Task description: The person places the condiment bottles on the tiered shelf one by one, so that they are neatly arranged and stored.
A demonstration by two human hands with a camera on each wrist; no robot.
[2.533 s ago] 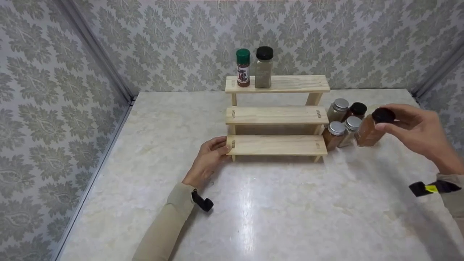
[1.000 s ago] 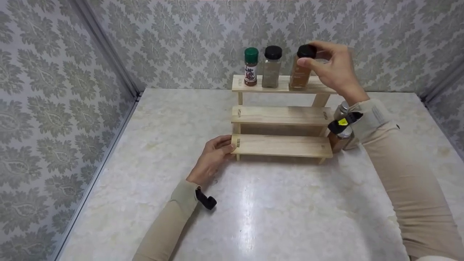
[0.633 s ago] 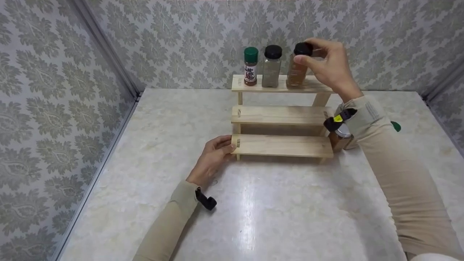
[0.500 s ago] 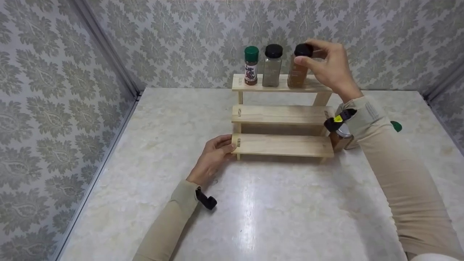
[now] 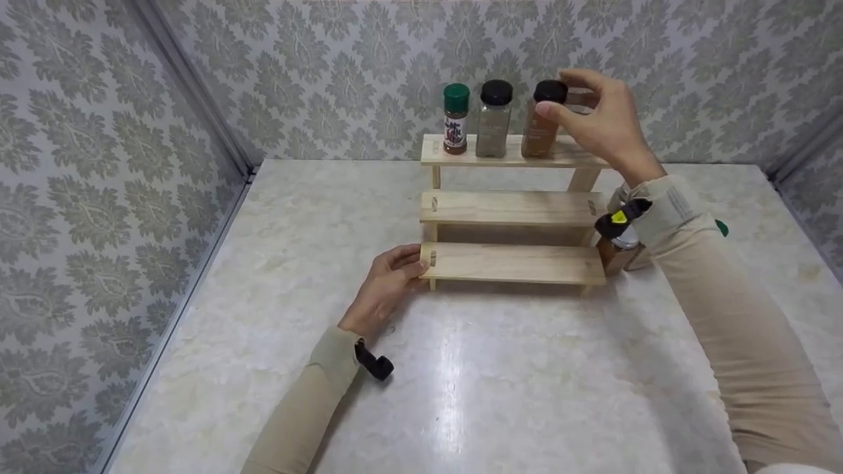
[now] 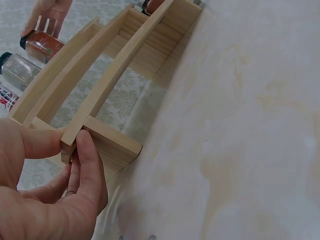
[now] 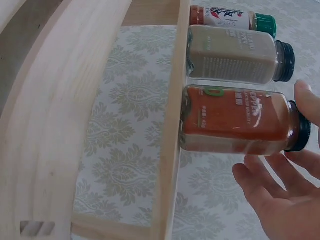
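A three-tier wooden spice rack [image 5: 514, 263] stands on the table. My left hand [image 5: 382, 289] pinches the left end of its lowest shelf between thumb and fingers, as the left wrist view shows closely. On the top shelf, a black-capped jar of reddish-orange spice [image 7: 235, 120] stands upright. Around its cap, my right hand [image 5: 602, 122] has its fingers spread and loosened, the thumb close beside the cap. To the jar's left are a black-capped jar of grey-green spice [image 5: 494, 131] and a green-capped bottle [image 5: 456, 122] with a printed label.
Beside the rack's right end, a silver-capped jar [image 5: 616, 253] shows partly under the right wrist, with other jars mostly hidden. A green cap [image 5: 722, 228] peeks out beyond the right sleeve. The patterned wall [image 5: 369, 85] rises behind the rack.
My right hand has carried the reddish-orange jar from the table at right to the top shelf, shifted it slightly left, and loosened its fingers. My left hand has kept its hold on the rack.
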